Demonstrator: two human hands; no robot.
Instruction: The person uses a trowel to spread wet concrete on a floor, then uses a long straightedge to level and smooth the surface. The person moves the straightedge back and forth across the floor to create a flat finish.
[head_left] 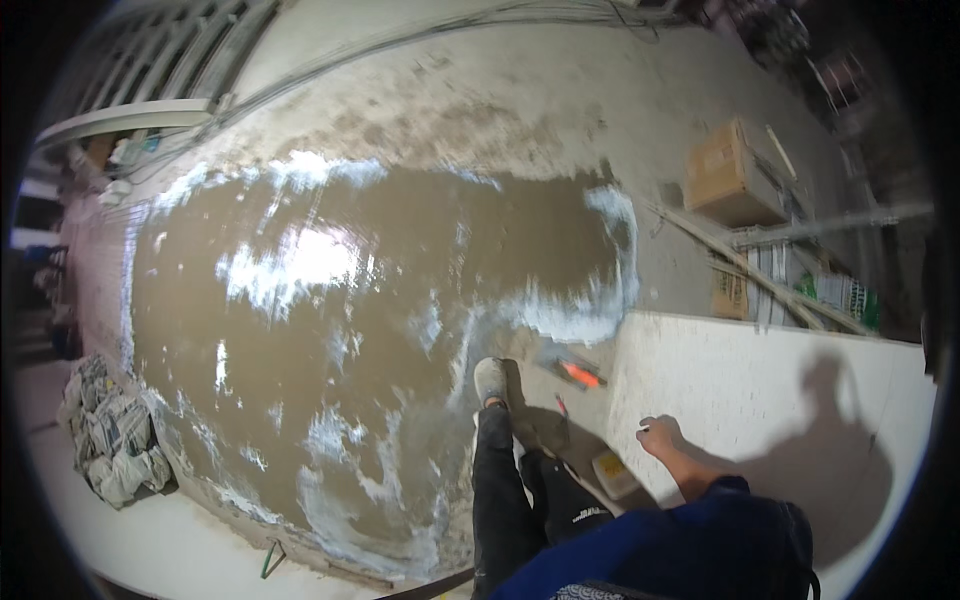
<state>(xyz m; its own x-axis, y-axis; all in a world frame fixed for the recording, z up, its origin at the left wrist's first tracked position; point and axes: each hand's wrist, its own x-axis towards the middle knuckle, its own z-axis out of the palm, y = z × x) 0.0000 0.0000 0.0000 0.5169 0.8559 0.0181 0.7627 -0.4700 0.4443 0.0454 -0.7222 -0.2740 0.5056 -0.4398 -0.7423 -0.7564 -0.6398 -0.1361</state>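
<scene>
My right hand (657,436) hangs by my side above a large white panel (740,400), fingers curled. A small dark spot shows at the fingers, too small to name. My left hand is out of view. In front of my shoe (490,380) spreads a broad brown wet-looking layer (400,250) with whitish powdery edges and a bright glare. A trowel-like tool with an orange handle (582,374) lies on the floor just right of my foot. Nearer to me lie a small red-tipped tool (561,404) and a pale tub with a yellow label (615,475).
A cardboard box (735,175) stands at the far right, beside long wooden strips (750,265) and packages. Crumpled grey sacks (112,430) lie at the left. Cables (400,40) run along the back; slatted metal pieces (160,60) stand at the far left. A green-handled item (270,558) lies near the front.
</scene>
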